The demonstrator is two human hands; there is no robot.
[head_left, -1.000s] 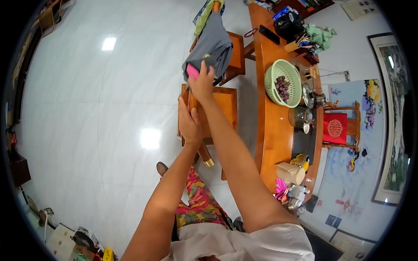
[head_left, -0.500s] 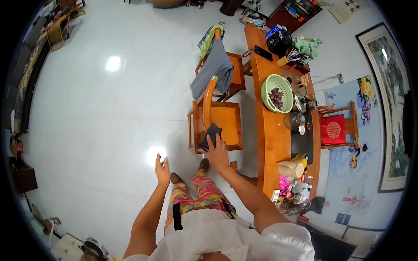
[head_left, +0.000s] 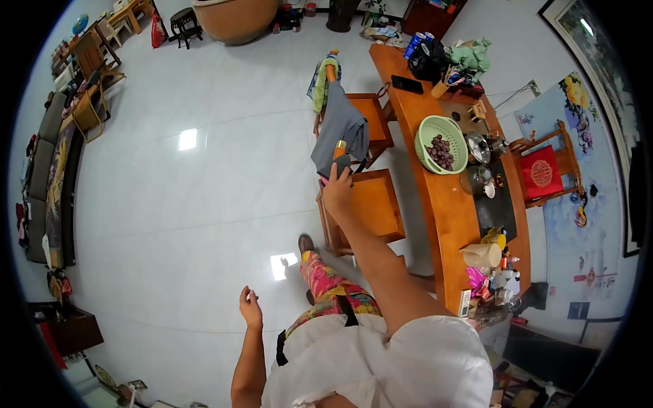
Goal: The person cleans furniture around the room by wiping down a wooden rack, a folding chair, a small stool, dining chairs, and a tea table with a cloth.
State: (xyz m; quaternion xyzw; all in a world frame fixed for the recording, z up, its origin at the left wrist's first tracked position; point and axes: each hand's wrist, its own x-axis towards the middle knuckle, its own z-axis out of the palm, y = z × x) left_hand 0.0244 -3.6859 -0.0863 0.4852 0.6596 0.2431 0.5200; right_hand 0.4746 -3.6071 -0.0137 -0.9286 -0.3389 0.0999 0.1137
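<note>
Wiping the wooden chair [head_left: 367,204] looks like my step: my right hand [head_left: 338,192] clutches a dark cloth [head_left: 340,166] against its top rail, left hand [head_left: 249,311] loosely spread, idle near me. Next I'd judge a steady drag along the rail.

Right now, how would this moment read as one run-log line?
right hand: grips dark cloth on wooden chair backrest | left hand: free, at side | green colander of grapes: on table
</note>
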